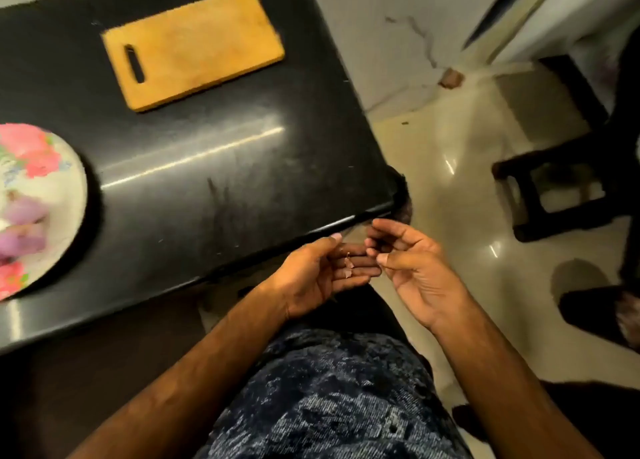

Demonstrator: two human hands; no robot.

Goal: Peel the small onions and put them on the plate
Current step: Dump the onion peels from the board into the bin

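Observation:
My left hand is held palm up just off the black table's near right corner, fingers straight, with small bits of reddish onion skin stuck to them. My right hand hovers beside it, palm up, fingers loosely curled, fingertips close to the left fingers; it holds nothing I can make out. A flowered plate lies at the table's left edge with pale purple peeled onions on it, blurred.
A wooden cutting board lies at the far side of the black table. A dark stool stands on the shiny floor to the right. My lap in dark patterned cloth is below the hands.

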